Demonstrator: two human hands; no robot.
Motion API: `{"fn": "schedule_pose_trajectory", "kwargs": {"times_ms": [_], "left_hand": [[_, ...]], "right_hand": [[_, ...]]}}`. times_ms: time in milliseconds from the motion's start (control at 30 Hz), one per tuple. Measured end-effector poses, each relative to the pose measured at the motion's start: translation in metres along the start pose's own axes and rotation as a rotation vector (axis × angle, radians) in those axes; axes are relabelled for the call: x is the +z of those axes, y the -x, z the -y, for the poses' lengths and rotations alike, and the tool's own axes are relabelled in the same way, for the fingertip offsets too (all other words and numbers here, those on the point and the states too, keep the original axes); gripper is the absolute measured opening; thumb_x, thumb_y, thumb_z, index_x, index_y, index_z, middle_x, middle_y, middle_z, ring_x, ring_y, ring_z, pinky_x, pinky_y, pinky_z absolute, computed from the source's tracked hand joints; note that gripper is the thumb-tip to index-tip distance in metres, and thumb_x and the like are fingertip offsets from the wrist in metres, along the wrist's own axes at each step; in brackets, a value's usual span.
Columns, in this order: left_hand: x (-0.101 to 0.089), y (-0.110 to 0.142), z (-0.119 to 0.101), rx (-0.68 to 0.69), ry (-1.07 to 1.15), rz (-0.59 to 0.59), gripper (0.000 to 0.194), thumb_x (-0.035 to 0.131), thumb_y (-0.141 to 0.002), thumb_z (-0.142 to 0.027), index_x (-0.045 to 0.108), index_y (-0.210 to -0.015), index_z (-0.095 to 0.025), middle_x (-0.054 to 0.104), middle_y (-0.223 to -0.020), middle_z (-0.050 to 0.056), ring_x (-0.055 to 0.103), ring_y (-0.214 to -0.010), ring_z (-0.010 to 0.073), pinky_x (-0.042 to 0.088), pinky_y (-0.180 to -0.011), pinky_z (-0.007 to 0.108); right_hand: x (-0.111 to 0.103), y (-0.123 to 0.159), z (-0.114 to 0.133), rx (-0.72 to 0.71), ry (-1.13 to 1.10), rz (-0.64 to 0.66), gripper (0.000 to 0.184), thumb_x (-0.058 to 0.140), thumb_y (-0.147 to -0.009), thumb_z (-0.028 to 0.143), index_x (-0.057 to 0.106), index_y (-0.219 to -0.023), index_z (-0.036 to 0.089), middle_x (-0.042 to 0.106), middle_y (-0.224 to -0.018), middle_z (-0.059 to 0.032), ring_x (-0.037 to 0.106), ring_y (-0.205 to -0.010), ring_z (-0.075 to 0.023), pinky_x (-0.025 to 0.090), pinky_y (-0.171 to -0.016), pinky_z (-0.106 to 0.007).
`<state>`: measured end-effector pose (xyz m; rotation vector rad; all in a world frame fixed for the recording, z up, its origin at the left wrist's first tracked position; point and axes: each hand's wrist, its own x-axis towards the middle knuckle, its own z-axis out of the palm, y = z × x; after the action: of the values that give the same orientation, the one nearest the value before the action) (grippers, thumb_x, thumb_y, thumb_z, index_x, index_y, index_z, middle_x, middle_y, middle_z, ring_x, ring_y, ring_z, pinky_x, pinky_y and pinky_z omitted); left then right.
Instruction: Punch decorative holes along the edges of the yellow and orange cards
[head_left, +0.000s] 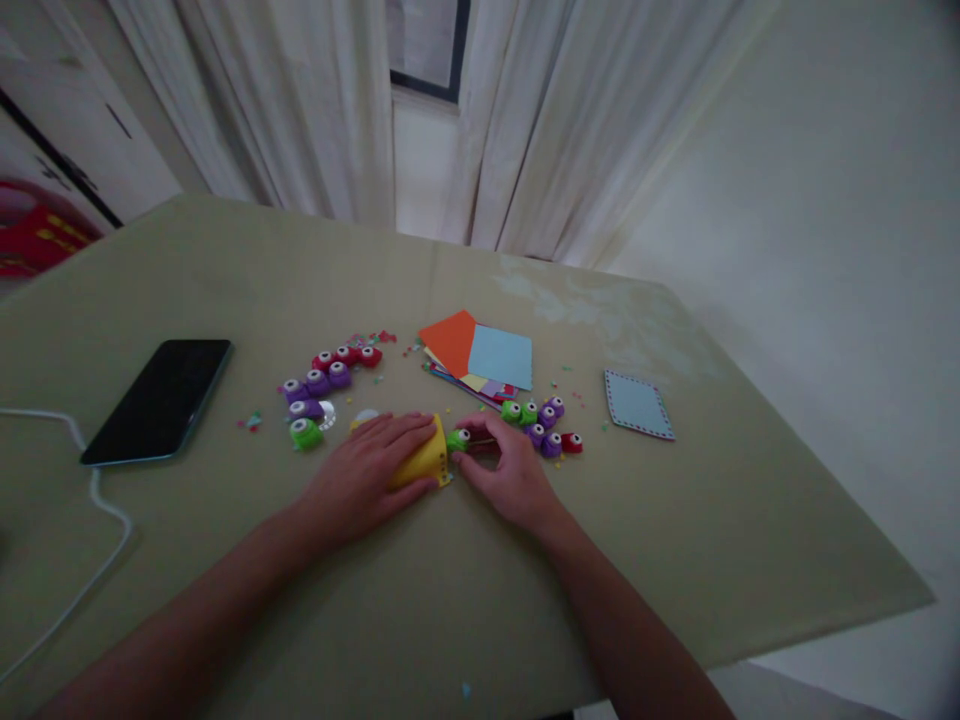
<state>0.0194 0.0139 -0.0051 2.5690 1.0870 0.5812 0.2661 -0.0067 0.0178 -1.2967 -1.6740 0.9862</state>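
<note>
My left hand (367, 475) lies flat on a sheet of yellow paper (424, 462) near the middle of the table, its fingers stretched over the sheet. My right hand (510, 475) is closed around a small green paper punch (457, 439) set at the yellow sheet's right edge. Just right of that hand sits a cluster of several green, purple and red punches (544, 425). Another group of purple, red and green punches (322, 385) lies to the left of my left hand.
A stack of coloured paper squares (480, 355), orange and light blue on top, lies behind the hands. A light blue square with a punched border (637, 405) sits to the right. A black phone (161, 400) and white cable (90, 500) are at left. Paper scraps dot the olive table (712, 540).
</note>
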Motion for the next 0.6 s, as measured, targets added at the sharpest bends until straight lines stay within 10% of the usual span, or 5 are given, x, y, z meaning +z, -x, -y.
{"fn": "schedule_pose_trajectory", "kwargs": {"times_ms": [600], "left_hand": [[0.0009,0.002,-0.0005,0.023,-0.072,0.022,0.063,0.053,-0.108,-0.059,0.053,-0.16,-0.022,0.054,-0.166,0.011,0.054,-0.149,0.0314,0.037,-0.128,0.053]], "right_hand": [[-0.006,0.0013,0.0064,-0.106,0.055,0.082,0.025,0.075,-0.087,0.014,0.073,-0.111,0.02,0.077,-0.108,-0.0049,0.073,-0.095,-0.0187,0.061,-0.086,-0.032]]}}
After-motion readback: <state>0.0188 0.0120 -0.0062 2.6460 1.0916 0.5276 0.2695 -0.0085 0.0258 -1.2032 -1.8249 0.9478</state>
